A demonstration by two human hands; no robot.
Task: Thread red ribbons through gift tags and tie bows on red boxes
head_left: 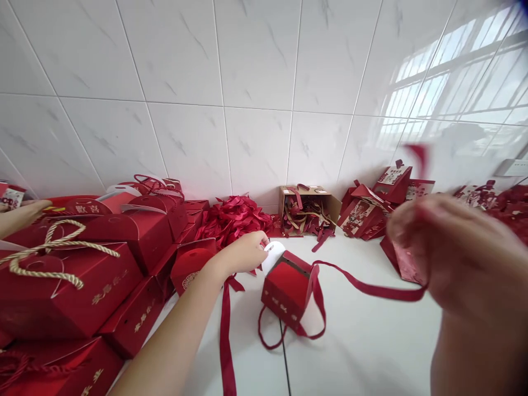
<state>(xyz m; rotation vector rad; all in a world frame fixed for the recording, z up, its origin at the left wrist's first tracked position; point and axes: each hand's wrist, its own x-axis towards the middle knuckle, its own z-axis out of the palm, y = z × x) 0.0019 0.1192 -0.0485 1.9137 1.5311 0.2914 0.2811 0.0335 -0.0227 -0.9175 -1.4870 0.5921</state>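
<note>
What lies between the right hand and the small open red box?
In the head view, a red ribbon stretches between the right hand and the small box, against white tabletop; part of another box shows beside the hand.

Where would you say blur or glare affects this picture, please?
In the head view, the right hand is smeared, as is the ribbon end above it, while the left hand looks sharper; also in the head view, a bright window reflection glares on the wall tiles.
</note>
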